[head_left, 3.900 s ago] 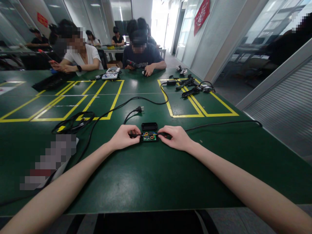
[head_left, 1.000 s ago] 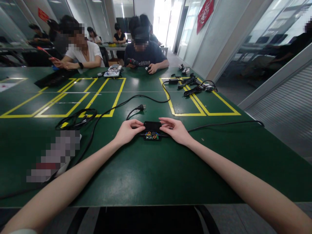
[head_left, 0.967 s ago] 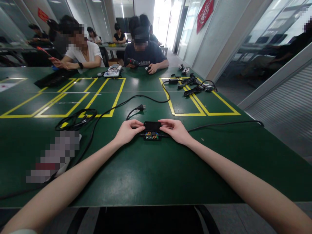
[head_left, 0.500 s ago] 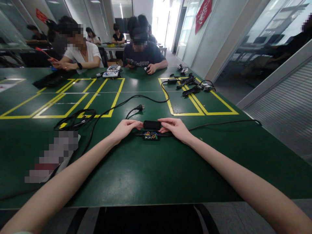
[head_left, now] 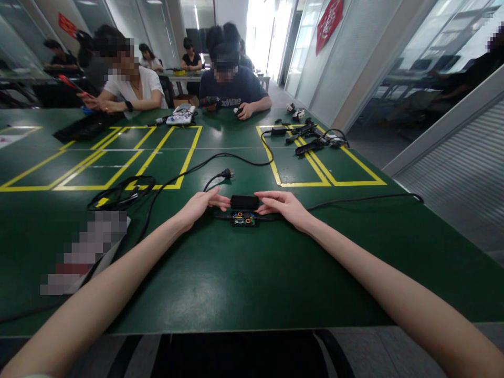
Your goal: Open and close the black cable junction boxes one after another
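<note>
A black plastic casing cover (head_left: 244, 202) is just behind an open casing half with a circuit board (head_left: 243, 219), where copper-coloured coils show. My right hand (head_left: 284, 208) grips the cover's right end between thumb and fingers. At the cover's left end is my left hand (head_left: 203, 206), its fingers stretched and somewhat apart, the tips at or very near the edge. Black cable runs out of both sides of the circuit board's casing, partly hidden by my hands. A black power plug (head_left: 226, 174) lies behind my left hand.
On the green table (head_left: 205, 283), a coiled black cable (head_left: 122, 193) and a partly blurred flat item (head_left: 90, 252) lie at left. Black devices and cables (head_left: 309, 137) sit at the back right. Across the table, a person in a dark shirt (head_left: 232, 94) holds small parts.
My left hand's fingers have spread and loosened at the cover's left end. The cover has shifted very slightly left; my right hand stays almost in place.
</note>
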